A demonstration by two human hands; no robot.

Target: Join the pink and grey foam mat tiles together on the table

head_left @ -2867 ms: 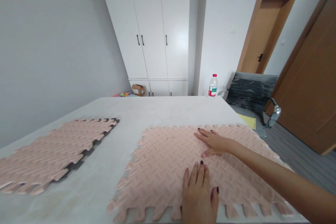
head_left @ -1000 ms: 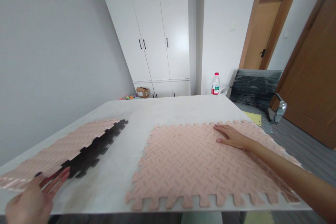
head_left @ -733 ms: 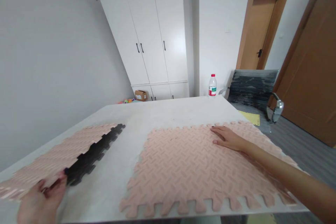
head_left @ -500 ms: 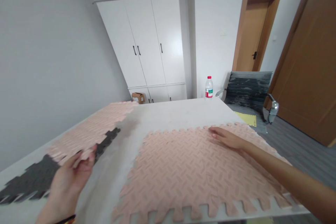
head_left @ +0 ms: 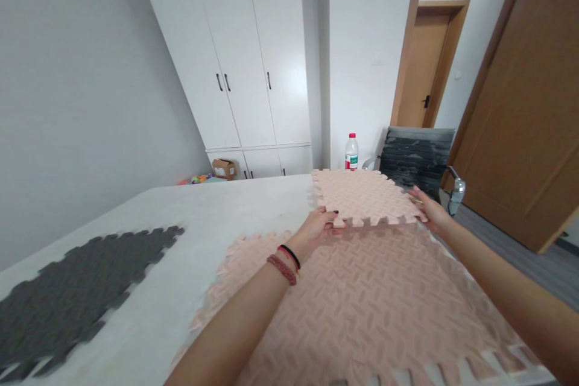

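Note:
A pink foam mat tile (head_left: pixel 362 193) with jagged interlocking edges is held over the far part of the table. My left hand (head_left: pixel 319 223) pinches its near left corner, thumb on top. At its near right corner, my right hand (head_left: pixel 427 208) grips the edge; some of those fingers are hidden. Below and nearer to me lies a larger-looking pink foam mat (head_left: pixel 362 301) with a raised diamond pattern, the held tile's near edge just above its far part. I cannot tell whether the two touch. A dark grey foam tile (head_left: pixel 85 295) lies at the left.
The white table (head_left: pixel 181 265) carries the mats. A plastic bottle with a red cap (head_left: pixel 351 152) stands behind the held tile. Beyond are a chair (head_left: pixel 414 157) at the right, a cardboard box (head_left: pixel 224 169), and white cabinets (head_left: pixel 244 72).
My left hand has carried the pink tile from above the grey tile across to the far right. My right hand has moved from the lying mat to the carried tile's right corner.

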